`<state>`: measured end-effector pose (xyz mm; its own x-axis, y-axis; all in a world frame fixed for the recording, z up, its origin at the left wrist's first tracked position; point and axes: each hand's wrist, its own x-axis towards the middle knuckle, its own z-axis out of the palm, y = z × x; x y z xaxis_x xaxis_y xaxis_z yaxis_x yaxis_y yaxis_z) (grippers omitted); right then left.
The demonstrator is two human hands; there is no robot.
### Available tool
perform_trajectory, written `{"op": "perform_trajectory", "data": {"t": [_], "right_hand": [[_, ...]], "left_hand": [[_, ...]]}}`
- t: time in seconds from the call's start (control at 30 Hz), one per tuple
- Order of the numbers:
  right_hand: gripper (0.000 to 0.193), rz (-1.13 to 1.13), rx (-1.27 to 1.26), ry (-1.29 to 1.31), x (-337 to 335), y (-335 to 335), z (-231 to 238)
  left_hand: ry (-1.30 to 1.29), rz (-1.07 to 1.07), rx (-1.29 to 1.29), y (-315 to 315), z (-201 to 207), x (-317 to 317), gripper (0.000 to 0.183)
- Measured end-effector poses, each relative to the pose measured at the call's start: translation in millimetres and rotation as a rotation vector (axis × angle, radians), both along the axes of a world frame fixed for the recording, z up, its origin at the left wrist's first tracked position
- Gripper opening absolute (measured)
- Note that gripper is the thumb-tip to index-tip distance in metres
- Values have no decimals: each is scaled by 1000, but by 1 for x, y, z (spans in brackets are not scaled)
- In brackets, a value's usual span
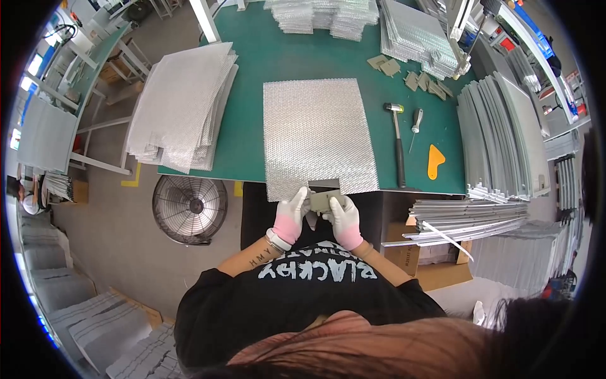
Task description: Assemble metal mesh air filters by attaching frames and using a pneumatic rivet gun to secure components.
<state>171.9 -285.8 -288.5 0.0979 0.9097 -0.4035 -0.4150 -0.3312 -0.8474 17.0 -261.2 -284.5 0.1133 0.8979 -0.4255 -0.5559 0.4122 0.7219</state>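
A silvery mesh sheet (319,132) lies on the green table in front of me, its near edge jutting past the table edge. A rectangular notch is cut in that near edge. Just below the notch, a small grey-green flat piece (323,201) is pinched between my two gloved hands. My left hand (290,216) grips its left end, close to the sheet's corner; whether it touches the sheet too I cannot tell. At the piece's right end my right hand (345,221) is closed, thumb on top. Both gloves are white with pink cuffs.
To the right lie a hammer (398,145), a screwdriver (416,121) and an orange scraper (435,161). Several similar grey-green pieces (426,83) are farther back. Mesh sheets are stacked at left (183,101) and at the back (322,16). Metal strips (467,218) project at lower right; a floor fan (190,207) stands at left.
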Motion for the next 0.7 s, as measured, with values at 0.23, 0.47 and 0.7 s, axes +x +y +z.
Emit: {"op": "perform_trajectory", "data": {"t": [0.23, 0.47, 0.7], "right_hand": [[22, -12, -8, -32, -5, 1, 7], [27, -110, 6, -191, 14, 10, 14], [26, -115, -39, -31, 17, 8, -4]], "left_hand": [[81, -212, -21, -6, 12, 2, 38], [398, -326, 89, 1, 7, 0, 38], [129, -184, -36, -5, 6, 9, 42]]}}
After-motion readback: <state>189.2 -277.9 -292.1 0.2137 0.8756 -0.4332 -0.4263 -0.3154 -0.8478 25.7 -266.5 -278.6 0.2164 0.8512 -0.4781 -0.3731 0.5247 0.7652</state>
